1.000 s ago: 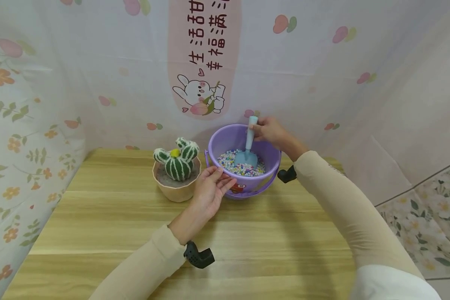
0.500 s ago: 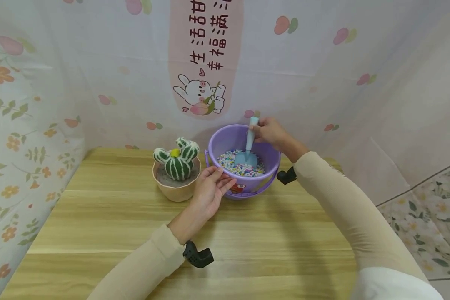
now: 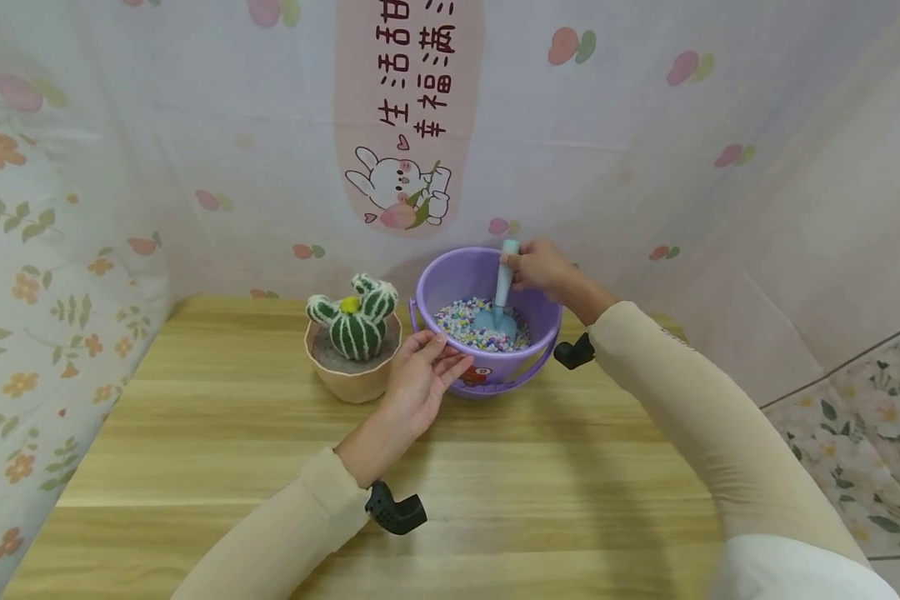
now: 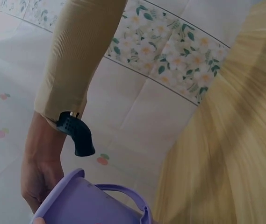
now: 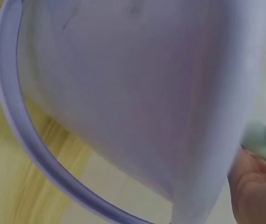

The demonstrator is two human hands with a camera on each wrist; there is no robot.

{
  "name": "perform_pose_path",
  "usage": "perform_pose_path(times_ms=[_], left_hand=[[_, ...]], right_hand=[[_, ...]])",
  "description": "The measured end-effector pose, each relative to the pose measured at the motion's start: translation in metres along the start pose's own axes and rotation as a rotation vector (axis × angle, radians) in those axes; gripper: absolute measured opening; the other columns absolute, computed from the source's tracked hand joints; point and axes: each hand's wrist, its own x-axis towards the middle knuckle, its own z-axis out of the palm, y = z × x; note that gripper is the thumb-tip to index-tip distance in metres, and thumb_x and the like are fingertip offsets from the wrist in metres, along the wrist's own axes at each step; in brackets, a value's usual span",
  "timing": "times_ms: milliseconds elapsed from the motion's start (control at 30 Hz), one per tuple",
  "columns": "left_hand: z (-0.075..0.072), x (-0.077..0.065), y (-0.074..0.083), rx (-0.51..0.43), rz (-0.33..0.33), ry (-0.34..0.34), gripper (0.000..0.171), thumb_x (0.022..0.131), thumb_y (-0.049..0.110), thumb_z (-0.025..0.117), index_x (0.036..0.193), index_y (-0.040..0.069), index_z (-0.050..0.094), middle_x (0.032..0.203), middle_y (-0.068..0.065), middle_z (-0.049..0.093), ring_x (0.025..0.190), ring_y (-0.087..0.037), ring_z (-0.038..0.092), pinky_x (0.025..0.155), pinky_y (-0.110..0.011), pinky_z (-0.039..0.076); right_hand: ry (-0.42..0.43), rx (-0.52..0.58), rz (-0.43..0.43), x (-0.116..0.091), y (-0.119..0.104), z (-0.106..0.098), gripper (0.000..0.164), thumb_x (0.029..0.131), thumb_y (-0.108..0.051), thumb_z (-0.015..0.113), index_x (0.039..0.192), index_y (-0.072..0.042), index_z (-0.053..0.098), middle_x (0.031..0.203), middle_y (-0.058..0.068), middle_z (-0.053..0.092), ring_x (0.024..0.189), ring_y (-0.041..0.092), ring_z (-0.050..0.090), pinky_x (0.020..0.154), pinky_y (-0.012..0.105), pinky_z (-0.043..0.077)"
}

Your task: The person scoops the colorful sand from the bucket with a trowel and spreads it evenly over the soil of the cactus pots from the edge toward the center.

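A purple bucket (image 3: 450,279) with a lowered handle stands at the back of the table, holding many small pastel beads (image 3: 461,318). My left hand (image 3: 416,383) grips its near-left rim, thumb at the top and fingers against the outside. My right hand (image 3: 543,268) holds a light blue toy shovel (image 3: 503,287) by its handle. The shovel's blade dips into the beads, partly buried. In the right wrist view the bucket wall (image 5: 123,93) covers most of the frame, and the shovel handle (image 5: 258,135) is blurred. The left wrist view shows the bucket's outside (image 4: 90,205).
A knitted cactus (image 3: 356,333) in a beige pot (image 3: 356,385) stands just left of the bucket, close to my left hand. Behind the wooden table (image 3: 525,500) hangs a printed cloth (image 3: 600,192), with another floral cloth at the left.
The shovel has tilted and its blade has moved slightly right and deeper into the beads, the handle top dropping a little. My left hand and the bucket have stayed put.
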Motion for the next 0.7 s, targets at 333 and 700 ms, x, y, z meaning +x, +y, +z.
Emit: perform_pose_path(times_ms=[333, 700], left_hand=[[-0.0026, 0.0009, 0.0004, 0.010, -0.018, -0.004, 0.010, 0.102, 0.004, 0.045, 0.112, 0.004, 0.046, 0.089, -0.011, 0.054, 0.076, -0.017, 0.061, 0.087, -0.036, 0.057], [-0.0028, 0.0006, 0.0010, 0.004, -0.013, -0.022, 0.007, 0.102, 0.004, 0.045, 0.109, 0.005, 0.047, 0.089, -0.011, 0.054, 0.077, -0.017, 0.062, 0.089, -0.037, 0.056]], right_hand=[[-0.120, 0.066, -0.076, -0.0025, 0.0024, -0.0003, 0.037, 0.103, -0.013, 0.047, 0.127, 0.016, 0.048, 0.129, 0.032, 0.053, 0.117, 0.037, 0.058, 0.100, 0.047, 0.048], [-0.175, 0.161, -0.069, 0.0012, 0.0073, -0.0092, 0.040, 0.104, -0.015, 0.046, 0.129, 0.016, 0.045, 0.126, 0.032, 0.056, 0.101, 0.027, 0.068, 0.088, 0.038, 0.056]])
